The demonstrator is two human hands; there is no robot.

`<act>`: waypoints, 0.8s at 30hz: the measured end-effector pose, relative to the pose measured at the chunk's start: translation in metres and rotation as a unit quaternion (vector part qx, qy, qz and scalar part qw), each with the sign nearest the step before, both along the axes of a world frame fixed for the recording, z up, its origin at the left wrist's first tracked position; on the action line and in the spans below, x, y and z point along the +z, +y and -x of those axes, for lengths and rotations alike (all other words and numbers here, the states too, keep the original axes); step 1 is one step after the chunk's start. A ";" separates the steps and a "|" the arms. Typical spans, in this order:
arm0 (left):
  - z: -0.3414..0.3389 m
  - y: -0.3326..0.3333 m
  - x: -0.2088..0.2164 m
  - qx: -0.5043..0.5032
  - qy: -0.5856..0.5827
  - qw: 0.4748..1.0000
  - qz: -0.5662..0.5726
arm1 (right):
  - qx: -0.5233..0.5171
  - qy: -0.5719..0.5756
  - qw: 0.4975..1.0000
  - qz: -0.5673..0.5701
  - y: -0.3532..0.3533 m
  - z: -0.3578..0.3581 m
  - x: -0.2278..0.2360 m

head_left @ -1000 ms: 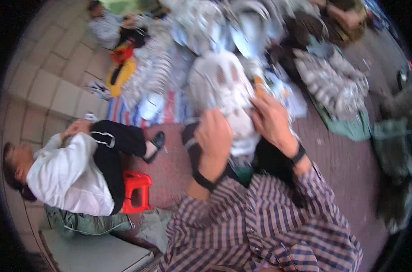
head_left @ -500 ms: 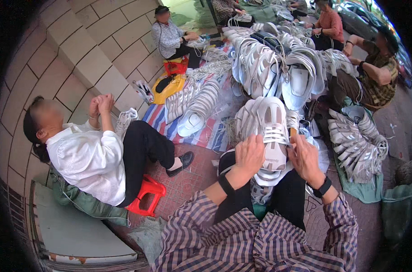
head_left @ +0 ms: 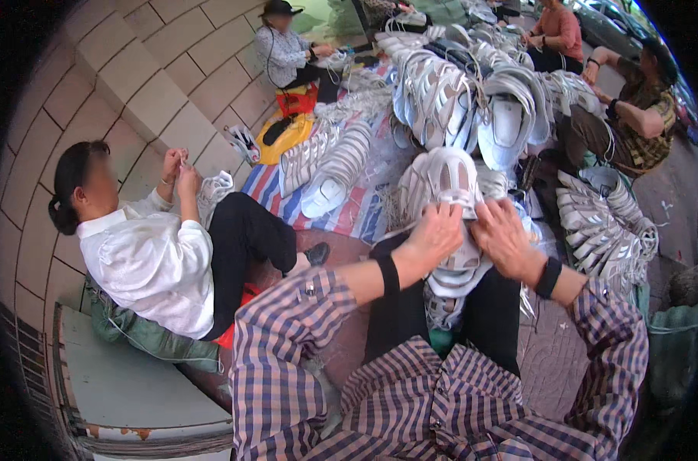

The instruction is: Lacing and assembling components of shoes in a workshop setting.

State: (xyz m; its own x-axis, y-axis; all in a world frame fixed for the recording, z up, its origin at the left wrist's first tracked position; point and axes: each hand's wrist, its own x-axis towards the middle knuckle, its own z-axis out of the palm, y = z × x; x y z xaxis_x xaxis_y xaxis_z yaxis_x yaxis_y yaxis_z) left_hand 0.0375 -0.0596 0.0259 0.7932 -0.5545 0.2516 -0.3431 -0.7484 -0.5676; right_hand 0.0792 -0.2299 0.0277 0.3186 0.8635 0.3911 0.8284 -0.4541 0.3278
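Note:
A white sneaker upper (head_left: 450, 175) with a grey-beige mesh patch lies across my knees, its lacing rows partly covered by my fingers. My left hand (head_left: 435, 234) is closed in a pinch over the middle of the lacing, and a white shoelace trails out to its left. Just across from it, my right hand (head_left: 506, 237) is also closed, fingertips pressed together at the right edge of the lacing. The lace between my fingertips is mostly hidden. More white uppers are stacked beneath and behind this one.
A big heap of white shoe uppers (head_left: 441, 100) rises ahead. Rows of uppers (head_left: 337, 169) lie on a striped sheet (head_left: 268, 183), with another pile (head_left: 606, 238) at right. A person in white (head_left: 145, 257) sits close on my left; other people sit around the heap.
Both hands have come inward and farther up over the lacing, with my elbows spread wider. The person on the left has lowered their raised hands slightly.

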 end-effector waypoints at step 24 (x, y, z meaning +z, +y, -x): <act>0.104 -0.014 -0.022 -0.201 0.302 0.837 0.409 | -0.025 0.291 0.914 -0.281 -0.015 0.005 -0.009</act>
